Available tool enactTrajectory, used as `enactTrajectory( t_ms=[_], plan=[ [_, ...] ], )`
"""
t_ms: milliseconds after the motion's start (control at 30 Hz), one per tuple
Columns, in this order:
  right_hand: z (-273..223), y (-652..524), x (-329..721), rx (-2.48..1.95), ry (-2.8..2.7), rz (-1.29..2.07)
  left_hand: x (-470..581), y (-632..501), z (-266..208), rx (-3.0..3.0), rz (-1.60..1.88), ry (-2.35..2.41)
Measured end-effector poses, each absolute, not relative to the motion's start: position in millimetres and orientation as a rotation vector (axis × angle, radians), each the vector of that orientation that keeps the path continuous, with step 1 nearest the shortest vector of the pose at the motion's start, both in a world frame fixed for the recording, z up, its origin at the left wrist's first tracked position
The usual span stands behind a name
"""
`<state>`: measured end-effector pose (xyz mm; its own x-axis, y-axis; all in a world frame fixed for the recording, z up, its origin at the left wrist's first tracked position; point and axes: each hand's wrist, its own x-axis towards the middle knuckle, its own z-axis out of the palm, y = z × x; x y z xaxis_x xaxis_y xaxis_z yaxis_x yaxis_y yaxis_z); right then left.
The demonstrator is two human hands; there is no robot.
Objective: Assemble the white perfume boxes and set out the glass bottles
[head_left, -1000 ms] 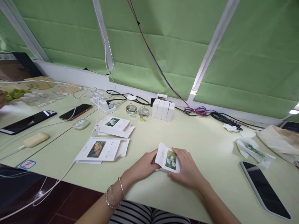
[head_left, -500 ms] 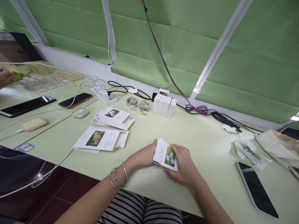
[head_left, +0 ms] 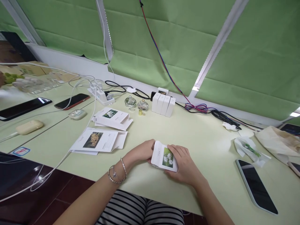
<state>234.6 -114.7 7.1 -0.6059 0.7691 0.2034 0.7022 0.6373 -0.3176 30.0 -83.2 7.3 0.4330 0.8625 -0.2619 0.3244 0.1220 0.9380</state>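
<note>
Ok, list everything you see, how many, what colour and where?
printed box: one, white, front middle
flat cartons: two groups, white, left
small boxes: four in a row, white, back middle
glass bottles: two, clear, left of those boxes
cap: one, gold, before bottles
power strip: one, white, back left
phones: at least three, dark-screened, left and right
rounded cases: two, cream and greyish, left
round pieces: several, green, far left
cables: several, white, black, red, blue, back and left
green sprig: one, on white wrap, right
cloth: one, beige, far right
blinds: several, green, behind
table: one, pale green, underneath
bracelets: at least two, silver, left wrist
left grip: one, bare, box's left end
right grip: one, bare, box's right end
</note>
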Motion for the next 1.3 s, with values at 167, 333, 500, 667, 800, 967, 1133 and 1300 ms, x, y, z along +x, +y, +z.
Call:
enactTrajectory(
  t_ms=[167,333,500,667,800,967,1133,1300],
  plan=[
    [9.5,-112.5,242.0,-1.244,-2.568,0.363,25.8,-87.2,7.6,1.558,0.48,1.372],
    [6.6,-111.6,296.4,-1.454,-2.571,0.352,6.4,-90.7,16.2,1.829,0.384,1.6],
    [12.3,-121.6,334.5,-1.635,-2.485,0.171,-6.2,-96.8,15.2,2.031,0.408,1.718],
    [28.5,-123.5,270.3,-1.427,-2.573,0.259,-10.1,-105.8,11.7,2.058,0.475,1.56],
    [17.5,-109.8,215.4,-1.273,-2.752,0.293,-7.0,-111.8,7.7,2.09,0.458,1.45],
    [2.6,-105.8,204.5,-1.257,-2.819,0.191,-2.5,-119.1,-0.4,2.096,0.569,1.574],
    [10.6,-113.1,211.6,-1.352,-2.811,0.219,-19.0,-139.2,2.4,1.962,0.709,1.607],
    [13.2,-96.4,205.3,-1.569,-2.815,0.383,-32.9,-162.5,7.1,1.574,0.866,1.608]
  ],
)
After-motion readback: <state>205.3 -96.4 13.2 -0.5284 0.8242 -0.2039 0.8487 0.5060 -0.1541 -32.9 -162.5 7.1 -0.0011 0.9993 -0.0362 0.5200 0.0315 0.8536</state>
